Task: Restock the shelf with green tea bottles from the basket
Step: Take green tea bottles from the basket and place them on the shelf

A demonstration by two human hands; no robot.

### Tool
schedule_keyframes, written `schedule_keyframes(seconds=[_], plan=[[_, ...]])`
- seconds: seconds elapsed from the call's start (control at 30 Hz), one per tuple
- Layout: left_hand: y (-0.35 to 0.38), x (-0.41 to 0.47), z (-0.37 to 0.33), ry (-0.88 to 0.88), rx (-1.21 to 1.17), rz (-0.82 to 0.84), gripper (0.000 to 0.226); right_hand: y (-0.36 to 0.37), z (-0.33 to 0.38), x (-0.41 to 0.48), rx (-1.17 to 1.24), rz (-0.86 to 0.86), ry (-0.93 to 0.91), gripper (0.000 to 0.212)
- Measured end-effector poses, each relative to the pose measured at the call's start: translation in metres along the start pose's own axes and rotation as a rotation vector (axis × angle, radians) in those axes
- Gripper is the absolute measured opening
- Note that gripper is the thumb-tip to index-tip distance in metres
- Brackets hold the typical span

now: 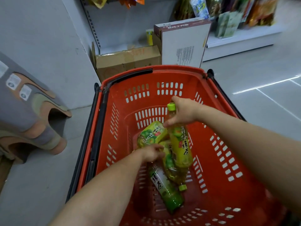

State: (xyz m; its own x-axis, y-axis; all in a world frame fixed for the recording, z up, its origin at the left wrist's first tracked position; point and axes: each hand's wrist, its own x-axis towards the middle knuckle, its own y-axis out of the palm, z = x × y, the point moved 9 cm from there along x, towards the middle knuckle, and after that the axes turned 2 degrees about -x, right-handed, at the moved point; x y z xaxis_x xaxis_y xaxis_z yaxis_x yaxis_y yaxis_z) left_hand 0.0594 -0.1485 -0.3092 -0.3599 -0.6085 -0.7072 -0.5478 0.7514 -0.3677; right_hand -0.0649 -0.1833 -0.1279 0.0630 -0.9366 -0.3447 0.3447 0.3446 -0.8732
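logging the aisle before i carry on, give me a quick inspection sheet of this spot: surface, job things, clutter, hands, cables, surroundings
surface: pale tiled floor; the red basket stands on it
job's things: four green tea bottles in the basket: one raised bottle, cap up, and three lying bottles
clutter: brown cardboard box and white carton behind the basket
grippers: right hand grips the raised bottle below its cap; left hand on the lying bottles, grip unclear
cables: nothing seen
surroundings: shelf with snack packets at back right; grey patterned item at left
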Motion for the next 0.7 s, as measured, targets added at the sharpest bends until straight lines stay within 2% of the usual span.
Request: schedule_keyframes(seconds=[0.03,0.1,0.17,0.27,0.33,0.4,0.47,0.53,0.6,0.7], plan=[[0.011,0.010,0.007,-0.004,0.166,0.043,0.052,-0.012,0.005,-0.006,-0.106,-0.040,-0.032,0.104],[0.019,0.025,0.012,-0.019,0.344,0.062,0.059,-0.020,0.006,-0.014,-0.197,-0.093,-0.074,0.104],[0.023,0.037,0.017,0.000,0.618,0.082,0.064,-0.016,0.001,-0.017,-0.090,-0.069,-0.083,0.105],[0.026,0.028,0.027,0.016,1.297,0.140,0.071,-0.018,0.003,-0.008,0.082,-0.028,-0.110,0.107],[0.021,0.018,0.028,0.049,1.518,0.158,0.062,-0.018,0.012,-0.002,0.128,-0.030,-0.143,0.107],[0.009,0.015,0.025,0.068,1.518,0.180,0.062,-0.020,0.015,0.002,0.140,-0.045,-0.168,0.108],[-0.002,0.007,0.018,0.043,1.414,0.257,0.071,-0.018,0.015,0.005,0.134,-0.034,-0.172,0.110],[-0.005,0.001,-0.011,0.053,1.279,0.266,0.073,-0.016,0.012,0.006,0.108,-0.012,-0.162,0.111],[-0.004,-0.010,-0.062,0.149,1.209,0.203,0.067,-0.017,0.010,0.004,0.082,0.001,-0.159,0.110],[-0.018,-0.049,-0.123,0.324,1.319,0.056,0.053,-0.027,-0.002,0.004,0.087,-0.015,-0.135,0.116]])
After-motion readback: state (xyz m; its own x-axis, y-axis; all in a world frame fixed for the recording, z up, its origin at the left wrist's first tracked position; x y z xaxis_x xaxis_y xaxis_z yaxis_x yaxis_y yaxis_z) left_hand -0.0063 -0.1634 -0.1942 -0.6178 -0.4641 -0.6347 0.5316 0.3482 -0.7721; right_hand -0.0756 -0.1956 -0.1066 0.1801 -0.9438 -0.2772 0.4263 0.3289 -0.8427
